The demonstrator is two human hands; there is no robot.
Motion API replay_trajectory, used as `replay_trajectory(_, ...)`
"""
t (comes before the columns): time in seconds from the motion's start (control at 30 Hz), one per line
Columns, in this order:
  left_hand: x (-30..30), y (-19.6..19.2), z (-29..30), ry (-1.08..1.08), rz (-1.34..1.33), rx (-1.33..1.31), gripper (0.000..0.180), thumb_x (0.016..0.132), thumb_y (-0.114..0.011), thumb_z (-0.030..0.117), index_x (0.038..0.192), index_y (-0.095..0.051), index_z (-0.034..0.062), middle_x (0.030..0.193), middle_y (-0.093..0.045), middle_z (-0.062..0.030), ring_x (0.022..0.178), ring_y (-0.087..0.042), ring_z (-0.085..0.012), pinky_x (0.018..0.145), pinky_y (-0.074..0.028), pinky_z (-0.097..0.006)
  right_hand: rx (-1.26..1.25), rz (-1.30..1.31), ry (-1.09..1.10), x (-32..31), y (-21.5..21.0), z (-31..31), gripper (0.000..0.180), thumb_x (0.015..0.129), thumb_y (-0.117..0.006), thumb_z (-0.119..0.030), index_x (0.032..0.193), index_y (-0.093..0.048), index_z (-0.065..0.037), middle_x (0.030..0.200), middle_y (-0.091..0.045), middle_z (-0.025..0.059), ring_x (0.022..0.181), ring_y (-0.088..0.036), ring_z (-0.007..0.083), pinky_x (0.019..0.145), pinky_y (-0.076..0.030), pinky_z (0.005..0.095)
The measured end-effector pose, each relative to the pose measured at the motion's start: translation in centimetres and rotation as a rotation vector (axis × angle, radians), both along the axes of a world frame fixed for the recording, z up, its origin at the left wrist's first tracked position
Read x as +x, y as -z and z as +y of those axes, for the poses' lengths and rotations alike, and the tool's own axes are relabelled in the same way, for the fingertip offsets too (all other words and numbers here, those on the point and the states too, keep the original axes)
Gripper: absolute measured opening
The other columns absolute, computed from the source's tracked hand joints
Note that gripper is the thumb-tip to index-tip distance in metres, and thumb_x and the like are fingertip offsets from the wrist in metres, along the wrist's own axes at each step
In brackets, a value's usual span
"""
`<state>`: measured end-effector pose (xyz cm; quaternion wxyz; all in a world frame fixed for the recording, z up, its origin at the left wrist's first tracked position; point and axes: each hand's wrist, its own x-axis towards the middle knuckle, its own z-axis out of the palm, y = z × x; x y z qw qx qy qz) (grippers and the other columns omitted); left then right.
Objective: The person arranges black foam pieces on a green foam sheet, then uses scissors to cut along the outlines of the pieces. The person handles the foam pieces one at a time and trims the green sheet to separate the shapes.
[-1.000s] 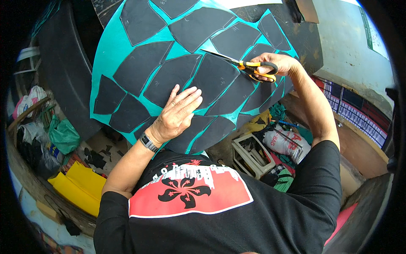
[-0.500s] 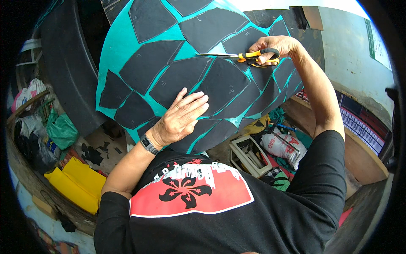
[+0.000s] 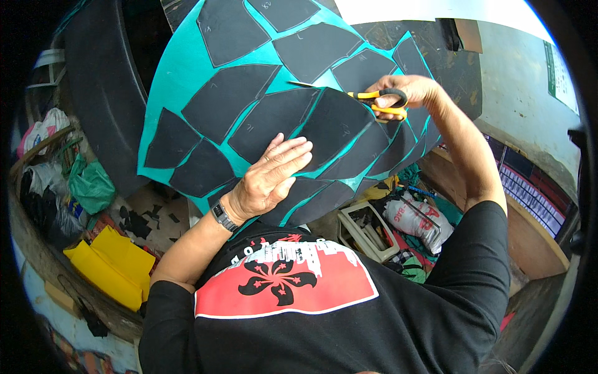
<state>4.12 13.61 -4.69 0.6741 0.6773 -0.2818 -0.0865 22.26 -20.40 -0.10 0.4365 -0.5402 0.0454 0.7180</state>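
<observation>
A large teal sheet (image 3: 163,81) covered with dark, angular panels bearing pale outlines and marks spreads in front of me. My left hand (image 3: 269,176) lies flat on it near its close edge, fingers stretched out, with a watch on the wrist. My right hand (image 3: 398,100) grips the yellow-and-black handles of a pair of scissors (image 3: 381,112). One blade shows above the sheet, pointing left along a teal strip between dark panels. The other blade is hidden, apparently under the material. Around the scissors the sheet's right part bends and rises.
Under the sheet is a dark work surface (image 3: 458,81). A long black curved piece (image 3: 99,75) stands at the left. Yellow folded material (image 3: 112,265), a green bag (image 3: 91,185) and dark scraps lie low left. A beige plastic frame (image 3: 367,234) and a white sack (image 3: 414,218) sit below right.
The scissors' handles have spread further apart, and the right hand has dropped slightly. The sheet has shifted a little, its right part bending more. My left hand stays flat on it.
</observation>
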Motion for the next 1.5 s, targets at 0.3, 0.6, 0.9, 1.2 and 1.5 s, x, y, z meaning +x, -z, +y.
replay_trajectory(0.3, -0.3, -0.6, 0.3, -0.050, 0.070, -0.053, 0.040, 0.097, -0.045, 0.009, 0.131, -0.060, -0.0053, 0.137, -0.058, -0.0218, 0.133, -0.052, -0.0364, 0.116, -0.032, -0.052, 0.043, 0.002, 0.365, -6.6, 0.2, 2.1, 0.042, 0.088, -0.075, -0.046, 0.086, -0.062, -0.007, 0.073, -0.062, 0.0039, 0.056, -0.057, 0.0103, 0.049, -0.045, 0.0223)
replay_trajectory(0.6, -0.5, -1.1, 0.0, -0.093, 0.065, -0.035, 0.040, 0.096, -0.046, 0.007, 0.133, -0.058, -0.0046, 0.139, -0.057, -0.0215, 0.134, -0.051, -0.0363, 0.117, -0.032, -0.051, 0.050, -0.059, 0.650, -12.4, 0.5, 5.7, 0.042, 0.091, -0.071, -0.046, 0.092, -0.064, -0.005, 0.075, -0.063, 0.0026, 0.063, -0.060, 0.0102, 0.057, -0.047, 0.0217)
replay_trajectory(0.9, -0.6, -0.9, -0.1, -0.077, 0.025, -0.014, 0.043, 0.092, -0.053, 0.002, 0.135, -0.059, 0.0004, 0.141, -0.056, -0.0173, 0.135, -0.051, -0.0333, 0.117, -0.031, -0.050, 0.027, -0.111, 0.742, -13.7, 1.4, 6.4, 0.036, 0.088, -0.076, -0.041, 0.087, -0.065, -0.006, 0.073, -0.062, 0.0033, 0.061, -0.058, 0.0095, 0.053, -0.044, 0.0212)
replay_trajectory(1.2, -0.3, -1.5, 1.5, -0.067, 0.048, -0.081, 0.039, 0.096, -0.049, 0.006, 0.133, -0.059, -0.0019, 0.138, -0.058, -0.0192, 0.135, -0.051, -0.0337, 0.117, -0.033, -0.050, 0.060, 0.058, 0.602, -8.2, 1.2, 4.0, 0.042, 0.086, -0.077, -0.044, 0.099, -0.066, -0.006, 0.082, -0.065, 0.0034, 0.072, -0.063, 0.0117, 0.060, -0.048, 0.0268)
replay_trajectory(1.5, -0.4, -1.7, 2.5, -0.006, 0.013, -0.076, 0.038, 0.099, -0.047, 0.011, 0.132, -0.060, -0.0018, 0.137, -0.059, -0.0197, 0.133, -0.052, -0.0358, 0.116, -0.033, -0.052, -0.001, -0.151, 0.122, 2.0, 1.7, 4.8, 0.054, 0.082, -0.078, -0.052, 0.090, -0.067, 0.000, 0.071, -0.064, 0.0049, 0.059, -0.063, 0.0126, 0.051, -0.051, 0.0236)
